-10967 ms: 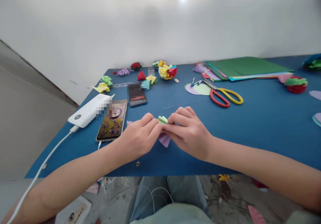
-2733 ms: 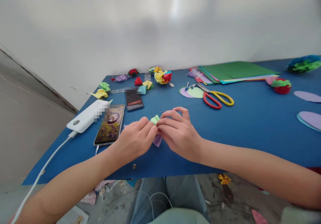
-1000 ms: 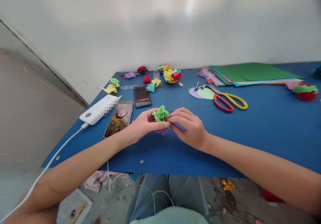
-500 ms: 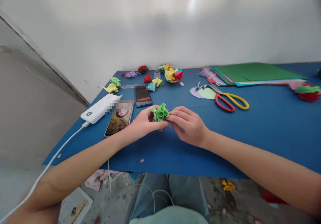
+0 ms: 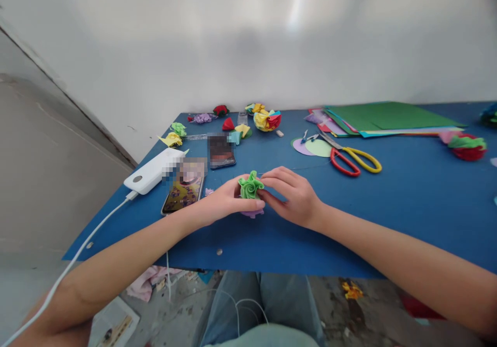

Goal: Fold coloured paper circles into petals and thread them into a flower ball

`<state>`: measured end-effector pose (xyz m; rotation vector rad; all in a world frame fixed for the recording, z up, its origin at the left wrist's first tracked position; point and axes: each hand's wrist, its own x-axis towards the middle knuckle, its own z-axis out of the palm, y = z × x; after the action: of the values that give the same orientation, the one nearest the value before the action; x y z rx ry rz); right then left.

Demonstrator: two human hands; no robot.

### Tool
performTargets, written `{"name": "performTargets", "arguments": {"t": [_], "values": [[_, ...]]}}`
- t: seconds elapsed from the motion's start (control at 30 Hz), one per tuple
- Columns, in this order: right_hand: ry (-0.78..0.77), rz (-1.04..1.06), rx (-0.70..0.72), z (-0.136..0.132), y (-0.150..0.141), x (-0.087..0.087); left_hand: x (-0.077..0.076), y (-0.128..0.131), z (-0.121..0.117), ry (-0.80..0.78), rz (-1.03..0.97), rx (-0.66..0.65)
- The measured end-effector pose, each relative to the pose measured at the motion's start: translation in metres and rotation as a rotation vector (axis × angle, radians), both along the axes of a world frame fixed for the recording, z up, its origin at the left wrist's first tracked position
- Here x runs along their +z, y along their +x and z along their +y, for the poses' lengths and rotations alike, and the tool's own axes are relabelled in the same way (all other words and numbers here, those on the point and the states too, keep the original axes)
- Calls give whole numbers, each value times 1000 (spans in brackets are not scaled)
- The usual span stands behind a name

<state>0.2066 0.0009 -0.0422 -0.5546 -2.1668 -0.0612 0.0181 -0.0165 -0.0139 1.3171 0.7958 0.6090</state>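
Note:
A ruffled green paper flower (image 5: 250, 186) with a purple layer (image 5: 253, 213) underneath sits between both hands over the blue table (image 5: 407, 202). My left hand (image 5: 225, 203) grips it from the left, fingers closed around its base. My right hand (image 5: 292, 196) pinches its right side with curled fingers. A thin wire (image 5: 303, 168) runs away from the flower to the right along the table.
Two phones (image 5: 185, 186) (image 5: 221, 152) and a white power bank (image 5: 153, 170) with its cable lie left. Red and yellow scissors (image 5: 351, 159), paper circles (image 5: 312, 147), stacked coloured sheets (image 5: 384, 116) and several finished paper flowers (image 5: 266, 119) sit further back.
The folded green and purple paper has been opened into a ruffled flower. In the last second both hands lowered it slightly toward the table, still gripping it.

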Motion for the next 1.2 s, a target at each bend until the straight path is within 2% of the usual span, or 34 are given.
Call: {"name": "performTargets", "arguments": {"t": [0.07, 0.13, 0.2, 0.3, 0.37, 0.47, 0.57, 0.73, 0.8, 0.83, 0.87, 0.93, 1.03, 1.2], "values": [[-7, 8, 6, -2, -1, 0, -1, 0, 1, 45, 29, -14], [-15, 16, -1, -4, -2, 0, -1, 0, 2, 163, 68, 27], [-14, 9, -20, -6, -1, 0, 0, -1, 3, 423, 111, 161], [15, -2, -46, -9, -1, 0, 3, -4, 2, 938, 247, 320], [43, -1, -63, -11, -3, 1, 5, -4, -1, 1180, 380, 301], [77, -3, -104, -12, -7, 0, 7, -3, -5, 1367, 550, 268], [80, -10, -150, -10, -12, -1, 9, -3, -6, 1443, 665, 277], [-3, -18, -151, -8, -15, -2, 7, -8, 1, 1442, 750, 241], [-112, -48, -97, -3, -14, 2, 4, -10, 7, 1404, 756, 242], [-215, -64, -73, 2, -13, 5, 3, -11, 10, 1378, 757, 259], [-349, -78, -67, 10, -13, 8, 1, -11, 13, 1349, 753, 288], [-692, -19, -154, 31, -14, 14, -2, -11, 17, 1300, 731, 355], [-863, 1, -194, 77, -21, 17, -4, -10, 19, 1268, 684, 386], [-1119, 65, -292, 146, -43, 12, -4, -10, 16, 1238, 666, 341]]}}
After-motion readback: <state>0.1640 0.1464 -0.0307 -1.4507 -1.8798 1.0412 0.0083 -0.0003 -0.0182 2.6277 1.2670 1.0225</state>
